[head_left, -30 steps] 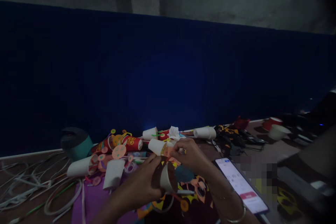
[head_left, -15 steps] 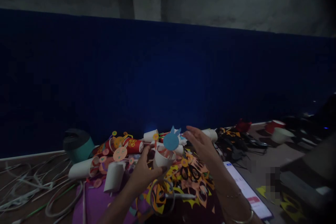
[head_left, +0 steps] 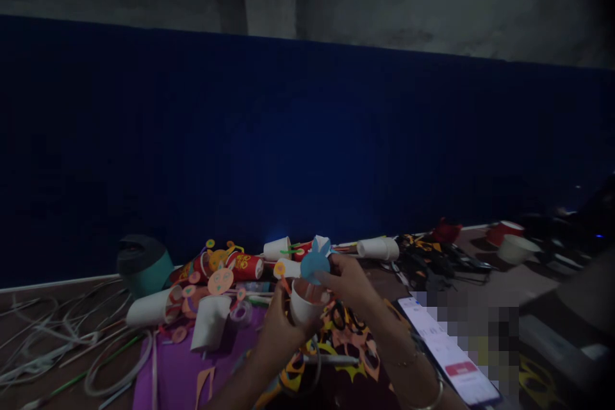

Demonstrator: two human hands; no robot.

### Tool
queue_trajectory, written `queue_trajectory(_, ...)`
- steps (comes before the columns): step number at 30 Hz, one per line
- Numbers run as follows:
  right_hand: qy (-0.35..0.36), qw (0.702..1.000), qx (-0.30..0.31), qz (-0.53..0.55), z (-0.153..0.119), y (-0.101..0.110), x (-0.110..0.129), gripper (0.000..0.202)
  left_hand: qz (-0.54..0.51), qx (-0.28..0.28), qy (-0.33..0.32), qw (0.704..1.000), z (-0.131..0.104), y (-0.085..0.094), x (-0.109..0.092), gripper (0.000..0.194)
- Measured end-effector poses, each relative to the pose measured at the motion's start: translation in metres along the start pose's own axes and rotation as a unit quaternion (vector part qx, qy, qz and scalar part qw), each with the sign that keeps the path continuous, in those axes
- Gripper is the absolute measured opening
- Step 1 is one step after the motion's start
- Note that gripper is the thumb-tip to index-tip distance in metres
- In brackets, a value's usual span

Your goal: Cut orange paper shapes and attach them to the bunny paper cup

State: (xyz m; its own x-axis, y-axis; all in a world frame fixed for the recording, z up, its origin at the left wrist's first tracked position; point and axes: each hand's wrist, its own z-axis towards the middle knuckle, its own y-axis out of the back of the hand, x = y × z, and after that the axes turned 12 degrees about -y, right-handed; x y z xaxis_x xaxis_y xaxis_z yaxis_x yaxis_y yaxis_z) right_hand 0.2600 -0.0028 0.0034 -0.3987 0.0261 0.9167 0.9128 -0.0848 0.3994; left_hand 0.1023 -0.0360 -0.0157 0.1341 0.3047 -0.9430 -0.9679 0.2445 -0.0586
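My left hand (head_left: 280, 328) is wrapped round a white paper cup (head_left: 303, 305), tilted with its mouth up. Above the cup's rim stands a blue paper rabbit head (head_left: 314, 266) with two pointed ears. The fingers of my right hand (head_left: 354, 283) pinch the head's right edge. A small orange paper disc (head_left: 279, 269) on a strip rises at the cup's left side. Under my hands are cut-out paper scraps (head_left: 375, 359) and scissors (head_left: 353, 317), partly hidden. To the left, a peach rabbit face (head_left: 221, 280) stands at an upturned white cup (head_left: 210, 325).
A lit phone (head_left: 449, 352) lies right of my right forearm. Red paper cups (head_left: 245, 264) and stacked white cups (head_left: 377, 248) lie along the blue partition (head_left: 307, 141). At left are tangled white cables (head_left: 48, 333) and a teal container (head_left: 144, 266). A tape roll (head_left: 241, 313) rests on purple paper (head_left: 177, 371).
My right hand has come down and left from beside the rabbit head and now grips its edge. My left hand and the cup have shifted slightly right and down.
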Motion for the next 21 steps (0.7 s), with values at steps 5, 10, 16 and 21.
queue_trajectory(5, -0.021, 1.0, 0.003, 0.008, -0.003, -0.005, 0.005, 0.012, -0.007, -0.023, -0.02, 1.0, -0.004, -0.005, -0.003, 0.055)
queue_trajectory(10, 0.066, 0.995, -0.078, 0.019, -0.017, 0.004, 0.025, 0.024, -0.023, -0.086, 0.018, 0.996, 0.003, 0.007, 0.007, 0.06)
queue_trajectory(16, 0.037, 0.992, 0.06, -0.106, -0.027, -0.003, 0.018, 0.026, -0.142, -0.182, 0.027, 0.973, 0.011, 0.022, 0.006, 0.053)
queue_trajectory(21, -0.02, 0.979, 0.189, -0.072, -0.027, -0.038, 0.002, 0.014, -0.223, -0.185, 0.014, 0.957, 0.013, 0.023, -0.005, 0.058)
